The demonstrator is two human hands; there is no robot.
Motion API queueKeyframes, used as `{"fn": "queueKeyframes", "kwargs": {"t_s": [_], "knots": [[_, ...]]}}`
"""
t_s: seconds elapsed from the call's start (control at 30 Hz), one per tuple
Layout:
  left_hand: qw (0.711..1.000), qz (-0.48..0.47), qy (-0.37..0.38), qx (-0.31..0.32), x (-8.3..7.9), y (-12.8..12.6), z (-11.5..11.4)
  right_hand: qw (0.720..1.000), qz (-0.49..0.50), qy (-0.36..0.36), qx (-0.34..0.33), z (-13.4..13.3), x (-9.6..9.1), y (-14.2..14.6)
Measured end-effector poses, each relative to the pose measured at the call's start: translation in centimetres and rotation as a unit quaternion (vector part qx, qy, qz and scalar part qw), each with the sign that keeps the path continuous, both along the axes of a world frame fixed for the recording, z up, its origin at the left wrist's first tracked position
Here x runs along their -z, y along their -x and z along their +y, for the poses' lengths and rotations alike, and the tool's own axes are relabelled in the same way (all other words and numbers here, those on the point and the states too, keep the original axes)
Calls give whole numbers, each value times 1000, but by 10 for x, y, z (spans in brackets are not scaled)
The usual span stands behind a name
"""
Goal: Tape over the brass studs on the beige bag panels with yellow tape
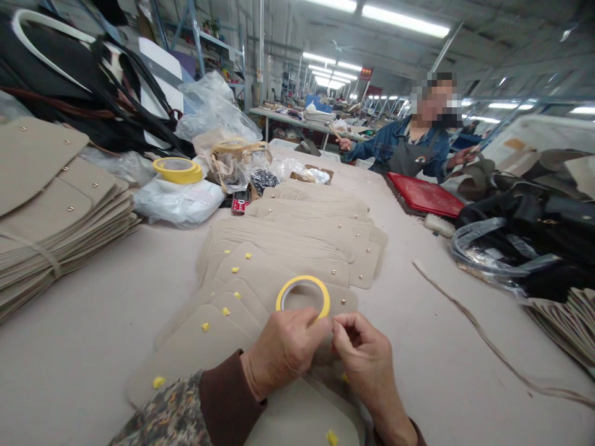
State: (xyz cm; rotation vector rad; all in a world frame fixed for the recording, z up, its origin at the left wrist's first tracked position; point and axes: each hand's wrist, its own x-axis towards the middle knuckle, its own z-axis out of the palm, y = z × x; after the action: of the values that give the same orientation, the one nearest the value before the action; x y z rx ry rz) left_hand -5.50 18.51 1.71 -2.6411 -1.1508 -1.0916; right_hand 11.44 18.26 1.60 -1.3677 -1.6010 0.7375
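My left hand (290, 344) is closed around the lower edge of a roll of yellow tape (304, 280), which stands up above the fist. Close beside it, my right hand (365, 353) has thumb and forefinger pinched together; whatever lies between those fingertips is too small to make out. Beneath both hands, beige flat panels (186, 353) overlap in a long row. Small pieces of yellow tape (158, 382) stick to several of the near panels. Farther along the row, panels (320, 238) show small metal studs near their edges.
At the left lies a tied stack of beige panels (56, 204). Two more yellow tape rolls (177, 170) rest on a plastic-wrapped bundle (179, 201). A strap (478, 325) and black bags (534, 217) lie right. Across the table stands a person (409, 145) near a red board (425, 193).
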Motion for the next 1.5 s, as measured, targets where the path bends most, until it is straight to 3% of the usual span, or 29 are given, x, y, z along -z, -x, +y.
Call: {"fn": "queueKeyframes", "kwargs": {"t_s": [0.1,0.3,0.47,0.73,0.83,0.97,1.17,1.4,1.5], "knots": [[1000,16,1,-25,3,-4,1,989,97,110,30,12,4,-12],[981,153,85,-88,8,-4,11,983,110,140,35,29,10,-28],[969,182,138,-95,7,-5,13,992,39,117,38,30,13,-23],[963,199,155,-93,4,-4,14,990,-125,25,66,42,16,-20],[958,215,164,-93,1,-3,13,990,-98,38,96,41,18,-25],[956,219,168,-95,-1,-3,11,996,6,69,62,29,23,-35],[957,220,164,-98,0,-2,11,991,-118,-41,41,28,22,-29],[958,219,157,-99,-1,-2,12,990,-131,-25,52,42,18,-24],[963,209,148,-87,-1,-1,13,989,-109,-11,96,42,17,-30]]}}
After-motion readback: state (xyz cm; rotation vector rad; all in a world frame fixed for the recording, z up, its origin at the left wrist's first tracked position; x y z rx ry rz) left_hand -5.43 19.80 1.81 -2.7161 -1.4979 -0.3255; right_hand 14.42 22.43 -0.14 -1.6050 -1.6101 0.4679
